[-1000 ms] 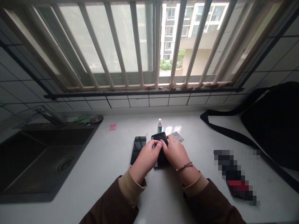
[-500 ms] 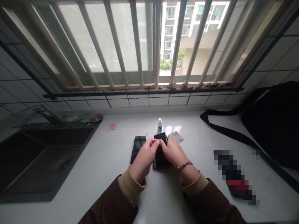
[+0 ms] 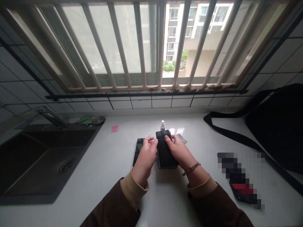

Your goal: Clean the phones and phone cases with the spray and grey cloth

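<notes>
My right hand (image 3: 178,148) grips a black phone (image 3: 165,154) by its right side, thumb on the front and fingers behind. The phone seems to be in a dark case and tilts up over the counter. At the phone's left edge, my left hand (image 3: 146,154) has thumb and index finger close together; a thin pale line shows between them, too small to name. Behind my left hand, a second phone (image 3: 138,150) lies flat, partly covered. A small white-capped bottle (image 3: 162,124) stands just beyond the held phone, its lower part hidden. A grey flat packet (image 3: 182,138) lies behind my right hand.
A dark sink (image 3: 54,186) with a tap (image 3: 53,118) is on the left. A pink note (image 3: 115,128) lies on the white counter (image 3: 111,176). A black bag (image 3: 276,123) with a long strap and a blurred-out dark object (image 3: 239,179) are on the right. Barred window ahead.
My hands have parted from their pinch in front of the phone. The right hand now grips the phone's right side, and the phone's front shows more fully; the left hand is at its left edge.
</notes>
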Available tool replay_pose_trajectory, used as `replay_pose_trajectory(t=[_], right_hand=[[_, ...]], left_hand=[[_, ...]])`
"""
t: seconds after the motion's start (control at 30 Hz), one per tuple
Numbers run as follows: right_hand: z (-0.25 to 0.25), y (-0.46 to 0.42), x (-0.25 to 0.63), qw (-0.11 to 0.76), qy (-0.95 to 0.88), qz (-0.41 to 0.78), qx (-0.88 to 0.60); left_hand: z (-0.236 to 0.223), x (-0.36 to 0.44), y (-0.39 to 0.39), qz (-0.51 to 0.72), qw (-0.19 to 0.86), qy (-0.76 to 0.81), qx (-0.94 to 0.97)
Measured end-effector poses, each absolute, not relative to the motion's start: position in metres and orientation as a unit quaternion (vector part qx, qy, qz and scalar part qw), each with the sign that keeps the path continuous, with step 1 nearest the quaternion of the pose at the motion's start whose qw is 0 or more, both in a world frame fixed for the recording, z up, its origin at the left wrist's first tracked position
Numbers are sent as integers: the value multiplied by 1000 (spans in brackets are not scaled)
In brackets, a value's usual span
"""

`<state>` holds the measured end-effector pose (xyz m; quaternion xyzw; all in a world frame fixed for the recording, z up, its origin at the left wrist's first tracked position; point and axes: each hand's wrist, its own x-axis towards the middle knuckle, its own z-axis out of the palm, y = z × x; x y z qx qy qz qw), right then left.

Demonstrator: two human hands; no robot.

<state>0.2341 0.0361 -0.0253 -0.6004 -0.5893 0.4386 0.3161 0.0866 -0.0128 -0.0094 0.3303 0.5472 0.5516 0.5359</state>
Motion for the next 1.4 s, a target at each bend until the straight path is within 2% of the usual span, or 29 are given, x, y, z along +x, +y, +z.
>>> replay_pose_trajectory(t=[0.13, 0.2, 0.4, 0.6, 0.8, 1.0, 1.27, 1.4], right_hand=[[-22, 28, 227, 395, -508, 582, -497], [-20, 22, 223, 419, -484, 612, -464], [-11, 10, 216, 448, -533, 591, -408], [-17, 7, 212, 414, -477, 668, -393], [-12, 4, 216, 333, -593, 597, -425], [-10, 3, 215, 380, -636, 541, -398], [-6, 2, 217, 347, -697, 435, -451], [-5, 9, 228, 396, -677, 372, -496]], left_hand=[[-6, 93, -17, 561, 653, 450, 237], [-4, 96, -18, 555, 687, 435, 176], [1, 92, -15, 578, 696, 410, 114], [6, 86, -13, 589, 678, 402, 180], [8, 86, -10, 675, 598, 412, 134], [6, 85, -10, 695, 576, 415, 116], [2, 84, -11, 694, 574, 405, 156], [4, 85, -12, 641, 608, 428, 193]])
